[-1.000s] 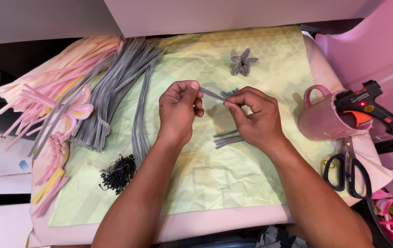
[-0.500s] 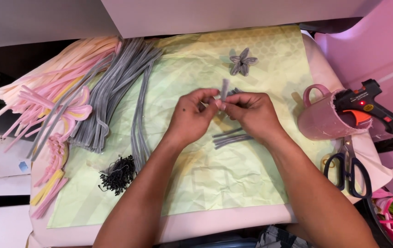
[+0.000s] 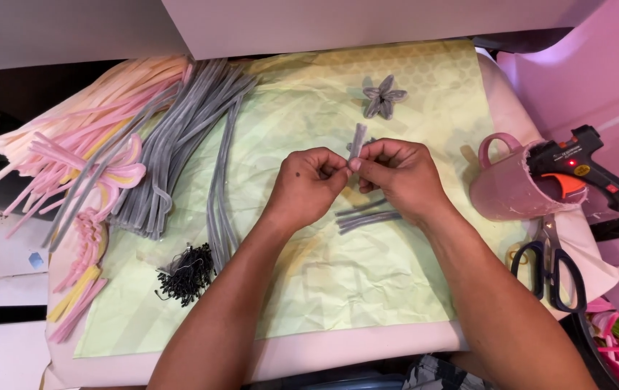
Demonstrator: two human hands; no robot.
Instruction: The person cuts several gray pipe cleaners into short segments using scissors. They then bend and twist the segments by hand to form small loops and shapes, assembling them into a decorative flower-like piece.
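A short grey strip [image 3: 358,139] stands upright, folded, pinched between left hand [image 3: 309,184] and right hand [image 3: 400,177] fingertips.

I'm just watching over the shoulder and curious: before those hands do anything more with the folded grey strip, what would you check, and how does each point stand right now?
1. Grey strip pinched by both hands: ok, left hand and right hand meet at its lower end.
2. Strip folded evenly: cannot tell, fingers hide the base.
3. Spare cut grey pieces close by: ok, they lie on the paper under the right hand.
4. Finished grey flower out of the way: ok, it lies apart, beyond the hands.
5. Glue gun parked safely: ok, it rests in the pink mug.
6. Scissors closed: ok.
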